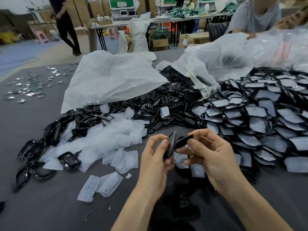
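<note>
**Two black shell pieces held together over the bench**

The left hand [156, 157] gripped a black shell piece [171, 145] on edge, fingers curled round it. The right hand [210, 154] pinched a second black piece [182, 141] whose end met the shell piece; blur hid whether the two were joined. Both hung just above the grey bench [41, 205].

Directly under the shell piece lay a translucent pad [180, 161]. Left of the shell piece spread a drift of loose translucent pads [106, 140], and farther left a heap of glossy black frames [38, 150]. Right of the shell piece lay overlapping black pieces fitted with pads [260, 124]. Beyond the shell piece lay a heap of black button frames [166, 100], partly under a white plastic bag [113, 77].
</note>
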A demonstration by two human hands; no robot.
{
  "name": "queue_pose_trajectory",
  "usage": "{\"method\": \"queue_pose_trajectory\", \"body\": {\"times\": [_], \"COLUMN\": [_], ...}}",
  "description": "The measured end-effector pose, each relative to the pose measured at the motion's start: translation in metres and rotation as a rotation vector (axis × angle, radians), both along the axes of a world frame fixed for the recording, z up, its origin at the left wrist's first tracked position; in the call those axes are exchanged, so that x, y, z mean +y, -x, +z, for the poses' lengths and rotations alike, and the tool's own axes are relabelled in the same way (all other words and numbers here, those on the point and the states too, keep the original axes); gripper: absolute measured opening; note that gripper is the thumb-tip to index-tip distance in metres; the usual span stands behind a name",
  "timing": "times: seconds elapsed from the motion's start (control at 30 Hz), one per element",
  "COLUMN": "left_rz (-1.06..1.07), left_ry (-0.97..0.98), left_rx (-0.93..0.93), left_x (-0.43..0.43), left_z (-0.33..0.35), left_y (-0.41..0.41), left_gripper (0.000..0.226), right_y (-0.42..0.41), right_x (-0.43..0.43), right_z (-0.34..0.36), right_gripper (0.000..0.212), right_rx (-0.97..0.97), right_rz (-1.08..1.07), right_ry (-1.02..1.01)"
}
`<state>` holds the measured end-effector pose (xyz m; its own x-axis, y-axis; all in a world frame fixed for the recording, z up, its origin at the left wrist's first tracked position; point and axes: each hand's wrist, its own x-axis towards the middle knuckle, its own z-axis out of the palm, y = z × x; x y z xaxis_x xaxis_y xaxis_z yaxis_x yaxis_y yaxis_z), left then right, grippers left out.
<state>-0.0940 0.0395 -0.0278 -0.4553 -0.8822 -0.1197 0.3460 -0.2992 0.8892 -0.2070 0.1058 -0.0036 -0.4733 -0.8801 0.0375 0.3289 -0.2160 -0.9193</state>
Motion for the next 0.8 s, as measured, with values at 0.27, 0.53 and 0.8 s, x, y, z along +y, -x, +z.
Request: {"method": "queue_pose_trajectory", "body": {"times": [0.27, 0.53, 0.8], "left_rz": [-0.149, -0.092, -0.126], "left_ry": [0.186, -0.076, -0.121], "left_rx": [-0.033, 0.173, 0.152], "left_x": [0.005, 0.004, 0.005], "left_z": [-0.001, 0.006, 0.008], "left_y": [0.001, 0.002, 0.000], "left_gripper": [0.015, 0.011, 0.030], "right_y": [-0.001, -0.003, -0.009], "right_x": [-0.004, 0.004, 0.005], "right_z": [-0.010, -0.017, -0.019], "right_gripper": [0.018, 0.011, 0.014], "right_rx": [0.372, 1.251, 1.267], "right_rz": [-0.151, -0.590, -0.631], "right_ry": [0.069, 0.373, 0.395]}}
